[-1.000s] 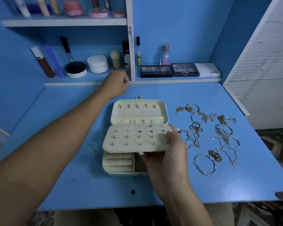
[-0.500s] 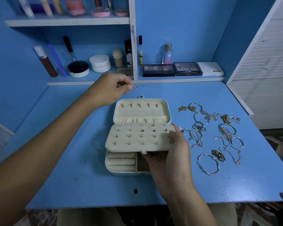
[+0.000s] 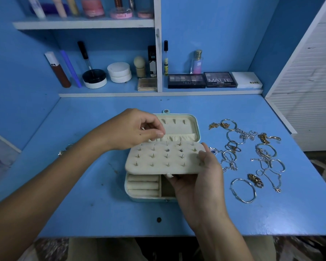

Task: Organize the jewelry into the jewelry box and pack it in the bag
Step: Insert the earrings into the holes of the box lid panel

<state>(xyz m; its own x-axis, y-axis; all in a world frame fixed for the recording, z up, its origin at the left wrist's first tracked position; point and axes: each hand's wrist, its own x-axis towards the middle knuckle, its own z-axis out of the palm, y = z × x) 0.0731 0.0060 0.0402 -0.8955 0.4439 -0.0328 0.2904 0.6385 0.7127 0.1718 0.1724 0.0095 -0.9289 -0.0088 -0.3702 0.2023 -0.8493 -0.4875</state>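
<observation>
An open mint jewelry box [image 3: 139,198] with a cream lining lies at the middle of the blue desk [image 3: 94,208]. My right hand [image 3: 198,183] grips the right edge of its cream earring panel [image 3: 164,159] and holds the panel lifted over the box's ring rolls. Several stud earrings sit in the panel. My left hand [image 3: 134,129] hovers over the panel's far left corner, thumb and fingertips pinched on something tiny that looks like an earring. Loose gold and silver bangles, chains and charms [image 3: 252,153] are spread to the right of the box. No bag is in view.
A low shelf along the back wall carries eyeshadow palettes [image 3: 186,81], a perfume bottle [image 3: 197,62], jars and tubes. A white slatted door [image 3: 309,91] closes off the right side. The desk's front edge runs just below my wrists.
My left hand has come back from the shelf edge towards me and now hangs over the panel's far left corner. The right hand keeps the panel lifted.
</observation>
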